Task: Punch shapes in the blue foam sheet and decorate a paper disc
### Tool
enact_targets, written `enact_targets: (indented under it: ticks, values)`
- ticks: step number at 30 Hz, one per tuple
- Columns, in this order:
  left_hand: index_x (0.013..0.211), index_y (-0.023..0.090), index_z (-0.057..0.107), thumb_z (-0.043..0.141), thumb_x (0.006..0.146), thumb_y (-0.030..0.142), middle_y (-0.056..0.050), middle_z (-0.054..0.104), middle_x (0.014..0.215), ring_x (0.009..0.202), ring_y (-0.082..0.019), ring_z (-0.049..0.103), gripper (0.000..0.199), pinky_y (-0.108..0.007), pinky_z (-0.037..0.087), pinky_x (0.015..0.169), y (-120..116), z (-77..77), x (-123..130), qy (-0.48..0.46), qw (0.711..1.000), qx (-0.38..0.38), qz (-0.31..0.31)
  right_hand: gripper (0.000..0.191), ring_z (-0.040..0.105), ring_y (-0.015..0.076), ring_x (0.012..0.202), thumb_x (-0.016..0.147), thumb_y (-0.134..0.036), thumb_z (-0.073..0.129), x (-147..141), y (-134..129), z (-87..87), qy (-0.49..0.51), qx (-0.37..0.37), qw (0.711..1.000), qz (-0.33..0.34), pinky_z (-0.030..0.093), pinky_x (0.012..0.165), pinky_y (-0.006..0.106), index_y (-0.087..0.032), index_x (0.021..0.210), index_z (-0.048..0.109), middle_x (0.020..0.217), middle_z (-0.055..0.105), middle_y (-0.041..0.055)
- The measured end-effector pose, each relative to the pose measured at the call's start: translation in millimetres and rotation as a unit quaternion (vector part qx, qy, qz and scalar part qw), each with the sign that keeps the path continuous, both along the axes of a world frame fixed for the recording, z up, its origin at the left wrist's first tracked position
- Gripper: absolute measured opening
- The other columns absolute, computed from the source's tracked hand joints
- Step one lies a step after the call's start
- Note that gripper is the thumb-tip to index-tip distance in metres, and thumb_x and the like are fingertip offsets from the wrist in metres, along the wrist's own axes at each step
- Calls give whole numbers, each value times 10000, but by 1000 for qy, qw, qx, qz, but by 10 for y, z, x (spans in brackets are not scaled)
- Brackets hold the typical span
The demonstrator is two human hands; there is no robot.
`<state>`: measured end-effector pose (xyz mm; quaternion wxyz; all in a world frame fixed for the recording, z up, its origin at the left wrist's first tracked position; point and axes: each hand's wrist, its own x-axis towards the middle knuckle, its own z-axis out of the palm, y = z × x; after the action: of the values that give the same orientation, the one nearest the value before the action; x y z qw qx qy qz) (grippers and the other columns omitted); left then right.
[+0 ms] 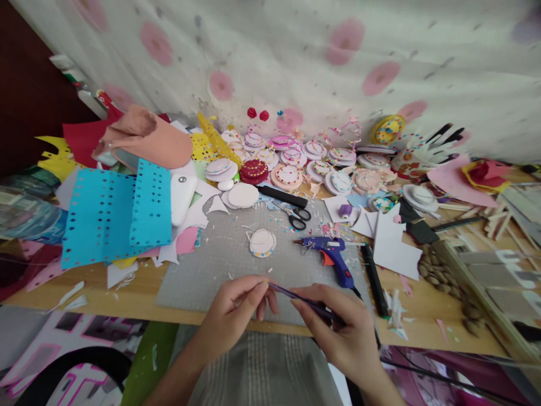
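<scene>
My right hand (342,324) is closed around a slim dark pointed tool (302,297), its tip turned to the left; whether it is a pair of tweezers I cannot tell. The thumb and forefinger of my left hand (240,307) pinch together at that tip, where a tiny yellow speck shows; what they hold is too small to name. Beyond my hands, a small round white disc (262,243) with coloured dots along its lower edge lies on the grey cutting mat (203,270). A blue hot glue gun (332,254) rests to its right, nozzle pointing left.
Black-handled scissors (299,217) and a black cutter (283,195) lie behind the disc. Several decorated round pieces (289,176) crowd the back. Blue dotted sheets (105,217) stand at left. A black stick (374,282), white card scraps (393,242) and brown nuts or stones (439,273) are at right.
</scene>
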<state>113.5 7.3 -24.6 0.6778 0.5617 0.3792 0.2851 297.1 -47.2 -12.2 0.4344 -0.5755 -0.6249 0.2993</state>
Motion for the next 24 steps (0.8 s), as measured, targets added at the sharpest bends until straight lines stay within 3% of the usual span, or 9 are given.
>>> enact_targets:
  ticks: [3, 9, 13, 17, 21, 22, 24]
  values:
    - [777, 161, 677, 467, 952, 381, -46, 647, 727, 600, -123, 510, 350, -243, 416, 576, -10, -18, -12, -5, 1000, -3, 4, 86, 607, 131, 529, 842, -215, 631, 18, -7, -2, 4, -6, 1000, -17, 436, 452, 203, -207, 821, 715, 675, 706, 10]
    - [919, 179, 732, 635, 853, 360, -45, 674, 741, 634, -131, 561, 216, -222, 449, 571, -1, -50, 33, -35, 993, -6, 110, 87, 606, 137, 530, 832, -243, 650, -6, -24, -28, 30, -7, 997, -77, 415, 426, 204, -201, 811, 724, 685, 712, 23]
    - [838, 180, 743, 661, 836, 331, -66, 676, 838, 784, -174, 605, 172, -248, 482, 658, -60, -97, 158, -47, 989, 42, 135, 102, 551, 122, 505, 844, -252, 636, -206, -43, -178, 95, 5, 990, -109, 417, 445, 207, -185, 778, 677, 627, 655, 11]
    - [737, 183, 672, 676, 826, 298, -9, 610, 739, 736, -144, 581, 145, -236, 484, 695, -145, -200, 250, -31, 973, 55, 223, 153, 537, 119, 535, 891, -278, 576, -476, -35, -363, 144, -16, 982, -119, 423, 477, 209, -170, 796, 625, 632, 622, 5]
    - [807, 182, 627, 645, 847, 353, -19, 628, 819, 805, -155, 606, 176, -246, 502, 751, -127, -283, 216, -20, 963, 39, 268, 187, 509, 119, 554, 924, -267, 507, -427, 60, -449, 52, 6, 996, -78, 403, 511, 222, -179, 781, 590, 635, 575, -9]
    - [830, 181, 612, 618, 865, 372, -26, 640, 839, 813, -159, 618, 194, -258, 509, 766, -100, -293, 187, -21, 964, 31, 263, 178, 523, 133, 602, 927, -261, 495, -337, 90, -469, 3, 33, 995, -94, 418, 561, 239, -182, 799, 589, 674, 584, 3]
    - [871, 183, 568, 553, 903, 407, -34, 661, 824, 763, -163, 642, 227, -285, 529, 744, -24, -304, 113, -26, 972, 8, 233, 148, 541, 178, 729, 930, -275, 484, -93, 144, -530, -108, 84, 971, -195, 432, 688, 302, -182, 860, 575, 781, 600, 43]
